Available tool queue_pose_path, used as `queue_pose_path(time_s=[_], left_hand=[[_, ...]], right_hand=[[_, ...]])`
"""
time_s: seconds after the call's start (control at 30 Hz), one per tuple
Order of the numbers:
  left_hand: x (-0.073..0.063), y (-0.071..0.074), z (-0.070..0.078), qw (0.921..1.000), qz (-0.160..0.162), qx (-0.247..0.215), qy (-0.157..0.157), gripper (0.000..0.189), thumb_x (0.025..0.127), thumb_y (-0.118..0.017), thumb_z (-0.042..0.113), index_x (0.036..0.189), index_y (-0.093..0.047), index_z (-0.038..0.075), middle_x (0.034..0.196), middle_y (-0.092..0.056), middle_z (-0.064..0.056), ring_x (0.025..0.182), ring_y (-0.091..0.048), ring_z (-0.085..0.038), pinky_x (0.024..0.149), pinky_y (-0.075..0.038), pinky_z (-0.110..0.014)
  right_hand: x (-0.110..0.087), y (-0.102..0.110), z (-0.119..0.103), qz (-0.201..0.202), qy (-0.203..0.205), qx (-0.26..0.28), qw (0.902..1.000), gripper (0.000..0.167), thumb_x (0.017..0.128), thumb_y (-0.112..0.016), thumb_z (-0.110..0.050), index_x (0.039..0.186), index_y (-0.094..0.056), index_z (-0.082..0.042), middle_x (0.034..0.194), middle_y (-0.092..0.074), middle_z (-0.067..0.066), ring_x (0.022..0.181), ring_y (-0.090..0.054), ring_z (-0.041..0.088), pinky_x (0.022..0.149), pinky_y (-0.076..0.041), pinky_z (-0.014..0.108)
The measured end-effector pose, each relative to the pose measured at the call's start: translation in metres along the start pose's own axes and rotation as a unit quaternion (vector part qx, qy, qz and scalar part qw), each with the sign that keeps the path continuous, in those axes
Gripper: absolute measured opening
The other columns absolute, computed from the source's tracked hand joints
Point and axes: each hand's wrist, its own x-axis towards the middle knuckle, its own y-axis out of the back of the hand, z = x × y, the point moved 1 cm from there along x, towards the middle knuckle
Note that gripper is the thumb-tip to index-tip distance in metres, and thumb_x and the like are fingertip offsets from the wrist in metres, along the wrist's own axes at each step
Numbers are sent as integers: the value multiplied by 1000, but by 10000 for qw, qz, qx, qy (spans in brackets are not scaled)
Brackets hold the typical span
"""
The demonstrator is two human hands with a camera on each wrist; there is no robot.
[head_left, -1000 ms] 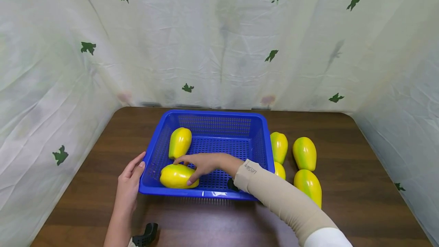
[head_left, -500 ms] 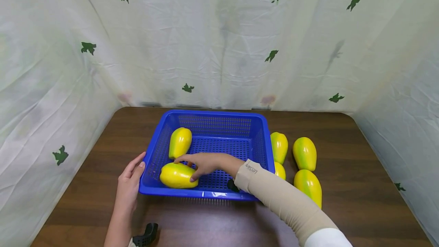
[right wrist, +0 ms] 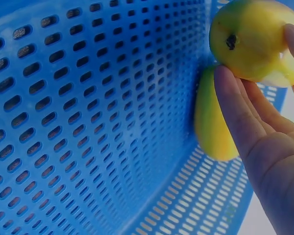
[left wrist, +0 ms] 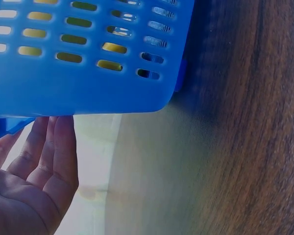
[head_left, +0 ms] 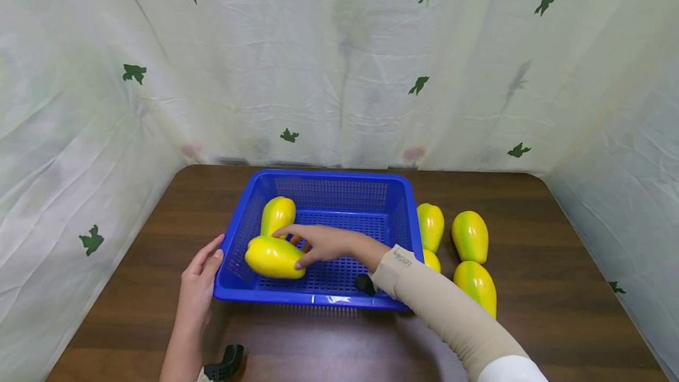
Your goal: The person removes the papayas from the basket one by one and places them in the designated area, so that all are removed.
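Note:
In the head view a blue plastic basket stands on the table. My right hand pinches a yellow papaya over the basket's near left corner, thumb on the near side and fingers on the far side. From the right wrist, this papaya shows its dark stem spot between my fingers. A second papaya lies behind it in the basket, partly covered. My left hand touches the basket's left rim from outside; in the left wrist view its fairly straight fingers meet the basket wall.
To the right of the basket, several more papayas lie on the brown wooden table. One of them is partly hidden by the basket rim. A pale curtain with leaf prints hangs behind and at both sides.
My right hand has raised the near papaya slightly up and away from the basket's front wall; it now overlaps the rear papaya more. My left hand stays at the rim.

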Motion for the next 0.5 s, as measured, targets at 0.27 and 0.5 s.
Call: queue_pose_path(time_s=[0.27, 0.5], left_hand=[[0, 0, 0, 10000, 31, 13, -44, 49, 92, -43, 43, 135, -42, 22, 122, -47, -7, 93, -53, -8, 73, -46, -15], [1, 0, 0, 10000, 45, -46, 44, 48, 91, -44, 43, 135, -42, 22, 121, -47, -6, 92, -53, -9, 72, -46, -16]], right_hand=[[-11, 11, 5, 358, 383, 675, 9963, 67, 84, -65, -15, 139, -29, -26, 135, -36, 4, 110, -48, 18, 82, -44, 26], [-26, 20, 8, 720, 476, 1195, 9891, 67, 84, -65, -17, 139, -29, -28, 135, -35, 4, 107, -50, 21, 79, -47, 29]])
